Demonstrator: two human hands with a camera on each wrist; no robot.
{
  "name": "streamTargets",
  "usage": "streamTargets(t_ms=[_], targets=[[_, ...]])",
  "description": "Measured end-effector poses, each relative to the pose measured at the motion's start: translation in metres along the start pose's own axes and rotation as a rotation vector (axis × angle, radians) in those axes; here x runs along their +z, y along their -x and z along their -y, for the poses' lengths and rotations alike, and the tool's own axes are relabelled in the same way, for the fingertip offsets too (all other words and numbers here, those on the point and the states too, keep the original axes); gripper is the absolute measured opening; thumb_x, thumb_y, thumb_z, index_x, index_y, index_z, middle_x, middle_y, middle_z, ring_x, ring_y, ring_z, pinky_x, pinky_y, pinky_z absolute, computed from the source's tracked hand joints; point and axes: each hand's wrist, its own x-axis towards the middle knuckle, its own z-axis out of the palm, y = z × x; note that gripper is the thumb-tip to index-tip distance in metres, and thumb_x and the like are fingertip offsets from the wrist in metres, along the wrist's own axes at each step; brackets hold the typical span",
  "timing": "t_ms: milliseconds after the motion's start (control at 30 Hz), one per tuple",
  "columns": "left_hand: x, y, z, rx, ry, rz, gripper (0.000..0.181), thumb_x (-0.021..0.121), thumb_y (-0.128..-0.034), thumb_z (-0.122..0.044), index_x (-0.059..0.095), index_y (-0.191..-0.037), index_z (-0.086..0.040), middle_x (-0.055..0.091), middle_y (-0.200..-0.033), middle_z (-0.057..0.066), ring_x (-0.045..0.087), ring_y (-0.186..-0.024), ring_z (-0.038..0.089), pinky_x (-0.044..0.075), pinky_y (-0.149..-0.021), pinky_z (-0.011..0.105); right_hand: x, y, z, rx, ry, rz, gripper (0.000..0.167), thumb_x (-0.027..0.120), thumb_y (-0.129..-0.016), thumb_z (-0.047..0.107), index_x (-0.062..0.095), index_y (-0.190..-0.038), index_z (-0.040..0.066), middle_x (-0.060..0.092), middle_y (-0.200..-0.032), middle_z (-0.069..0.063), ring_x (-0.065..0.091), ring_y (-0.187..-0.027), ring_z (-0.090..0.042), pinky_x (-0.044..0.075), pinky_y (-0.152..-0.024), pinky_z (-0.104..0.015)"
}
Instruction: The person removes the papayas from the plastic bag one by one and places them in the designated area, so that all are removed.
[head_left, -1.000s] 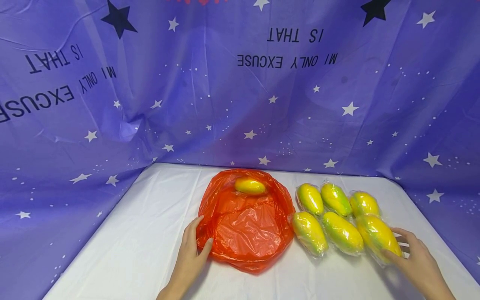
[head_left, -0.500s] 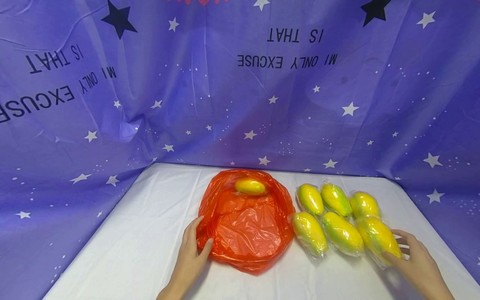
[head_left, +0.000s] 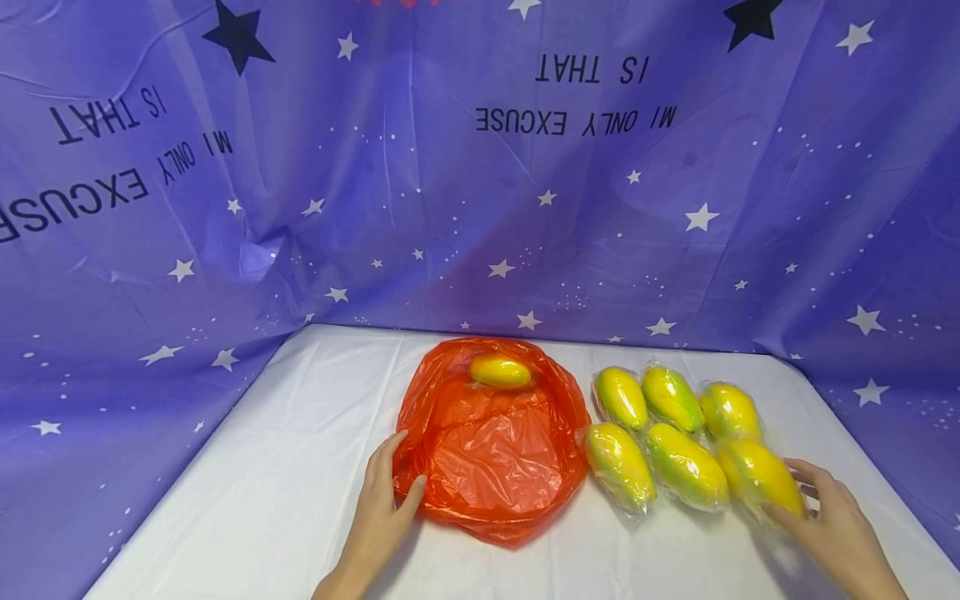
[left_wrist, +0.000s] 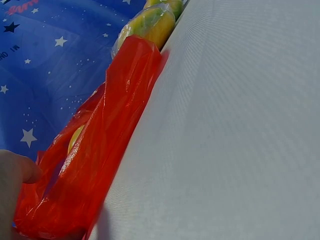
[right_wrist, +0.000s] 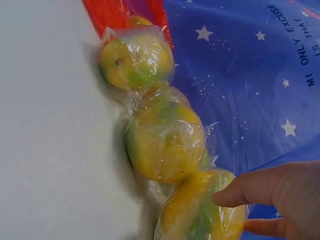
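Observation:
A red plastic bag (head_left: 495, 467) stands with its mouth spread wide on the white tabletop. One yellow mango (head_left: 501, 372) lies inside it at the far side. My left hand (head_left: 382, 500) holds the bag's left rim, thumb at the near side; the left wrist view shows the thumb (left_wrist: 29, 170) over the plastic. To the right, my right hand (head_left: 836, 508) grips the nearest right mango (head_left: 759, 477), a yellow-green one in clear wrap. In the right wrist view, thumb and a finger hold that wrapped mango (right_wrist: 205, 210) from its side.
Several more wrapped mangoes (head_left: 686, 465) lie in two rows between the bag and my right hand. A purple star-printed cloth (head_left: 450, 208) hangs behind and along both sides of the white table (head_left: 315, 433).
The mango in my right hand has shifted slightly toward the right and now looks blurred. My left hand and the bag stay where they were.

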Motion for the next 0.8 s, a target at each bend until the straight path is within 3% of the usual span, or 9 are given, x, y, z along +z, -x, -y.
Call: streamTargets(t_ms=[300,400,467,533,600,633,700,800], targets=[[0.000,0.000,0.001,0.006,0.010,0.001,0.067,0.066,-0.0909,-0.010,0.031,-0.148,-0.015,0.033,-0.148,0.011,0.031,-0.137,0.032,0.028,-0.109,0.055,-0.001,0.001,0.003,-0.058,-0.003,-0.076,0.066,0.070,-0.088,0.015,0.034,-0.133,-0.017,0.039,-0.121,-0.041,0.043,-0.104,-0.053,0.043,-0.078,-0.063],[0.000,0.000,0.001,0.008,0.009,-0.002,0.067,0.066,-0.0908,-0.010,0.031,-0.148,-0.014,0.033,-0.148,0.011,0.032,-0.137,0.031,0.028,-0.109,0.054,-0.003,0.002,0.006,-0.077,-0.005,-0.106,0.063,0.072,-0.087,0.015,0.038,-0.132,-0.015,0.042,-0.120,-0.038,0.046,-0.103,-0.051,0.049,-0.075,-0.045],[0.000,0.000,0.001,0.007,0.006,-0.001,0.067,0.066,-0.0908,-0.010,0.031,-0.148,-0.014,0.034,-0.148,0.011,0.032,-0.137,0.031,0.028,-0.109,0.054,-0.004,0.002,0.009,-0.084,-0.008,-0.121,0.062,0.072,-0.087,0.016,0.039,-0.132,-0.014,0.043,-0.120,-0.038,0.046,-0.103,-0.051,0.049,-0.073,-0.042],[0.000,0.000,0.001,0.006,0.006,0.001,0.067,0.066,-0.0908,-0.011,0.031,-0.148,-0.014,0.034,-0.148,0.011,0.032,-0.137,0.031,0.028,-0.109,0.054,-0.005,0.002,0.012,-0.098,-0.016,-0.141,0.061,0.072,-0.088,0.017,0.041,-0.131,-0.013,0.044,-0.120,-0.037,0.047,-0.103,-0.050,0.048,-0.072,-0.023],[0.000,-0.001,0.001,0.003,0.007,0.002,0.067,0.066,-0.0908,-0.011,0.031,-0.148,-0.014,0.033,-0.148,0.011,0.031,-0.137,0.031,0.028,-0.109,0.054,-0.005,0.002,0.015,-0.115,-0.030,-0.168,0.060,0.072,-0.088,0.017,0.042,-0.132,-0.011,0.046,-0.122,-0.036,0.047,-0.104,-0.049,0.042,-0.080,-0.010],[-0.001,-0.001,0.000,0.003,0.008,0.003,0.067,0.066,-0.0907,-0.010,0.031,-0.148,-0.014,0.033,-0.148,0.011,0.031,-0.137,0.031,0.028,-0.109,0.054,-0.004,0.002,0.017,-0.123,-0.038,-0.185,0.059,0.072,-0.088,0.016,0.044,-0.132,-0.010,0.047,-0.123,-0.035,0.050,-0.106,-0.040,0.038,-0.083,-0.005],[-0.001,-0.001,0.000,0.002,0.009,0.004,0.067,0.066,-0.0907,-0.010,0.031,-0.148,-0.013,0.033,-0.148,0.012,0.031,-0.137,0.032,0.029,-0.109,0.054,-0.003,0.002,0.021,-0.138,-0.057,-0.223,0.057,0.073,-0.087,0.016,0.047,-0.132,-0.007,0.050,-0.123,-0.033,0.052,-0.105,-0.016,0.022,-0.074,0.006],[-0.001,0.000,0.000,0.000,0.011,0.006,0.067,0.066,-0.0907,-0.010,0.031,-0.148,-0.013,0.033,-0.148,0.012,0.031,-0.137,0.032,0.029,-0.109,0.054,-0.001,0.000,0.029,-0.142,-0.084,-0.266,0.054,0.075,-0.086,0.016,0.051,-0.130,-0.004,0.053,-0.122,-0.029,0.040,-0.094,0.015,0.023,-0.075,0.006]])
